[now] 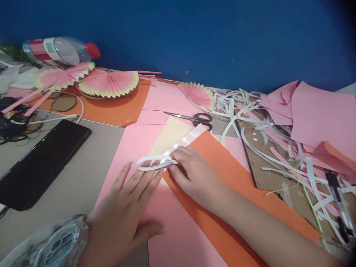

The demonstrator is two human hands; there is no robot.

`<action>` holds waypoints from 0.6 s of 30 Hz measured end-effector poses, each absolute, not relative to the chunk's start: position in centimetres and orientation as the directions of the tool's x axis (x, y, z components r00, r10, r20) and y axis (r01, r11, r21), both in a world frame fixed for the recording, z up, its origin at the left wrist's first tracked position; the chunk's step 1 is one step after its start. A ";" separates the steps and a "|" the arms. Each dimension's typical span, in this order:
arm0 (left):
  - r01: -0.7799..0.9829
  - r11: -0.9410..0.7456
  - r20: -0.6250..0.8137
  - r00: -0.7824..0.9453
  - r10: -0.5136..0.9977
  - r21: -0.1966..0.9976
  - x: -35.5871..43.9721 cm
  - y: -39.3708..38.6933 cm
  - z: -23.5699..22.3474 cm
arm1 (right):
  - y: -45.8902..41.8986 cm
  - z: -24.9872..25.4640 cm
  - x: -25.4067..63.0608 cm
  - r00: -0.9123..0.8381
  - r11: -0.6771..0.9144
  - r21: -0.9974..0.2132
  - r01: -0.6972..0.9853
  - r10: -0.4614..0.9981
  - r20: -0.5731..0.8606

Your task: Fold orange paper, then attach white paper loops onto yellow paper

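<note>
My left hand (126,207) lies flat with fingers stretched out on a pink paper sheet (180,237), its fingertips at the lower edge of an orange paper sheet (236,185). My right hand (194,172) rests on the orange sheet and pinches a curled white backing strip (155,163), which peels up from the tape line (191,136) along the sheet's edge. A cream sheet (169,135) lies under the orange one. A watch sits on my left wrist.
Scissors (194,118) lie beyond the sheets. Pleated pink paper fans (108,83) and a plastic bottle (58,50) sit at the back left. A black phone (41,161) lies at left. White paper strips (278,155), cardboard and loose pink sheets (319,115) crowd the right side.
</note>
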State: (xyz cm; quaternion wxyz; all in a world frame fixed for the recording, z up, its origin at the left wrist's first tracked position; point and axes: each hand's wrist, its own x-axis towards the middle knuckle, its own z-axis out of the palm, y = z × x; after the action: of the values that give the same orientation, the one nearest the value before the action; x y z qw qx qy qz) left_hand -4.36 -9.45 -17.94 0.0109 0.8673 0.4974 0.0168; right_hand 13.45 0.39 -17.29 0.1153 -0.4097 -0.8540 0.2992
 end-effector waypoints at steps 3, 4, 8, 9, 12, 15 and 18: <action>0.857 -0.509 -0.012 0.512 0.859 0.074 -4.5 -9.0 -17.7 | 0.4 -17.3 13.5 -0.640 0.514 -0.555 0.654 0.767 -0.045; 0.854 -0.513 -0.018 0.516 0.856 0.085 -4.6 -8.9 -17.6 | 0.5 -17.3 13.5 -0.649 0.534 -0.527 0.661 0.760 -0.043; 0.852 -0.512 -0.053 0.519 0.853 0.109 -4.5 -8.8 -17.5 | 0.6 -17.2 13.6 -0.694 0.635 -0.397 0.663 0.720 -0.009; 0.855 -0.507 -0.059 0.515 0.855 0.110 -4.5 -8.8 -17.5 | 0.7 -17.2 13.6 -0.696 0.645 -0.373 0.667 0.718 -0.002; 0.861 -0.497 -0.064 0.505 0.861 0.111 -4.4 -8.9 -17.5 | 0.7 -17.1 13.5 -0.686 0.644 -0.339 0.686 0.728 -0.005; 0.862 -0.493 -0.072 0.502 0.862 0.115 -4.4 -8.9 -17.6 | 0.7 -17.1 13.5 -0.685 0.642 -0.337 0.689 0.728 -0.016; 0.864 -0.491 -0.072 0.500 0.863 0.113 -4.4 -9.0 -17.6 | 0.6 -17.2 13.5 -0.683 0.642 -0.333 0.690 0.730 -0.008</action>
State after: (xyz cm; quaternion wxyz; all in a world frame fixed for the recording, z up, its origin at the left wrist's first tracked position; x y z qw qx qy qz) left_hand -4.39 -9.02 -17.62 0.0673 0.8635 0.4998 -0.0029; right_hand 13.50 0.64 -17.16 0.0636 -0.3929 -0.9039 0.1567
